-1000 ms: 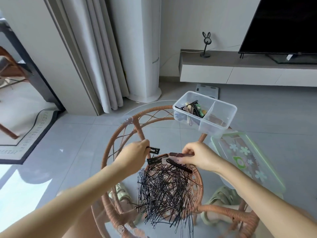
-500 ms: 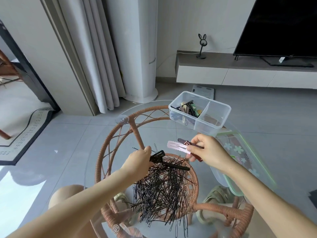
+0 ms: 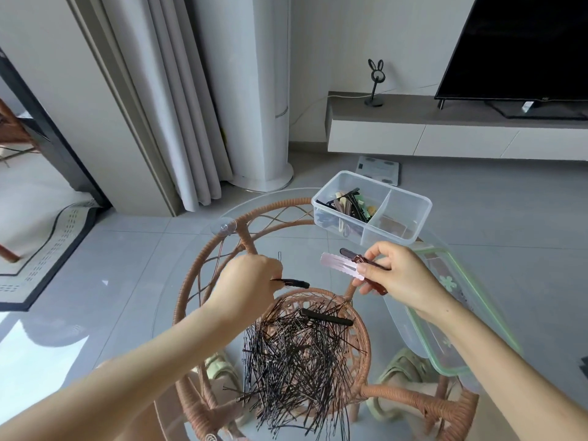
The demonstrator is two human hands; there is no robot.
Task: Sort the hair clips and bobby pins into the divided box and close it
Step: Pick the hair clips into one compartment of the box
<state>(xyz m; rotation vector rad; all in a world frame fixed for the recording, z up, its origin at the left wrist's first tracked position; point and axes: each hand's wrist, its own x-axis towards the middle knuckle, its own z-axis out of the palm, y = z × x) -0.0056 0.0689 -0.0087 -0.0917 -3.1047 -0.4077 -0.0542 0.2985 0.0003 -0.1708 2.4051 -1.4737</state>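
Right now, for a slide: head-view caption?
Left hand holds a black clip, right hand more clips, above the pins.

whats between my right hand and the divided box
Nothing; in the head view only bare glass tabletop separates the right hand from the divided box.

Near end of black clip [image 3: 296,283] hidden inside left hand [image 3: 246,286]

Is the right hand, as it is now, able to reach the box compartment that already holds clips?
Probably yes: the right hand, holding clips, hovers just before the open box, with nothing between them.
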